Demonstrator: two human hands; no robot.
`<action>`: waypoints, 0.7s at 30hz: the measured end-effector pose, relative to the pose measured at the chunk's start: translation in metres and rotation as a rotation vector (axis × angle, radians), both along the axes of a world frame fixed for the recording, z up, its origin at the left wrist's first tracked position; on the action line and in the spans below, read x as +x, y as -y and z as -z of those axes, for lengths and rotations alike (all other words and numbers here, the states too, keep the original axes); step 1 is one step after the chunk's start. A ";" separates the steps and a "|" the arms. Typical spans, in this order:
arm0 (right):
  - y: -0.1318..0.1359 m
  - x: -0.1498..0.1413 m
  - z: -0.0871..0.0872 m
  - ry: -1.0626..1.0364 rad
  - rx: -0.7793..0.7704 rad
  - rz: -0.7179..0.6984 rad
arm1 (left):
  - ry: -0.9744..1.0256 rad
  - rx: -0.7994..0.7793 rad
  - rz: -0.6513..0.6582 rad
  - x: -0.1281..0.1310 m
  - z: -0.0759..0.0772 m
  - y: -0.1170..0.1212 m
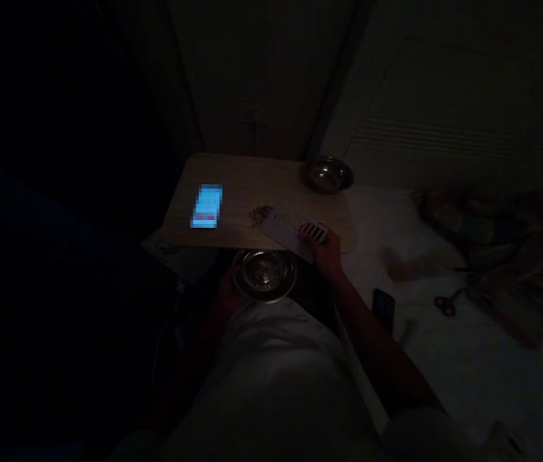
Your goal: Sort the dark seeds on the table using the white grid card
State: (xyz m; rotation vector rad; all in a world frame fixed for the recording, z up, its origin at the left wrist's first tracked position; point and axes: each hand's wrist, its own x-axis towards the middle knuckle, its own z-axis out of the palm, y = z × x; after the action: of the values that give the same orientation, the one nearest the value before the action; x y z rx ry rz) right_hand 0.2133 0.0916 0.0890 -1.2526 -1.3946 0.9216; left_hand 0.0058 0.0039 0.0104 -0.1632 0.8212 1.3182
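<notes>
The room is very dark. My right hand (pixel 328 249) is closed on the near end of a flat white card-like sheet (pixel 287 224) that lies on a small wooden table (pixel 247 186). A little heap of small dark grains (pixel 258 214) sits on the table at the sheet's far edge. My left hand (pixel 227 290) grips the left rim of a round steel bowl (pixel 266 274), held just below the table's front edge. Some grains lie inside the bowl.
A phone with a lit blue screen (pixel 207 206) lies on the table's left part. A second steel bowl (pixel 328 173) stands at the back right corner. On the white bed sheet at right lie a dark phone (pixel 384 307), red-handled scissors (pixel 446 304) and crumpled cloth (pixel 488 231).
</notes>
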 end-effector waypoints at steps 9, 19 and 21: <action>0.001 -0.022 0.006 0.022 -0.007 -0.061 | -0.030 -0.051 0.000 0.002 -0.001 0.002; -0.015 -0.007 0.016 0.012 0.062 0.125 | 0.006 -0.075 0.009 -0.002 0.005 -0.001; -0.016 -0.003 0.015 0.020 0.077 0.140 | 0.000 -0.068 0.004 -0.001 0.006 0.000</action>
State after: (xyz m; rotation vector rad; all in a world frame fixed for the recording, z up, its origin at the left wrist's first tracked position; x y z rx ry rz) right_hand 0.2105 0.1079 0.0744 -1.2869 -1.3275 0.7547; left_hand 0.0044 0.0038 0.0047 -0.2152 0.8667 1.2869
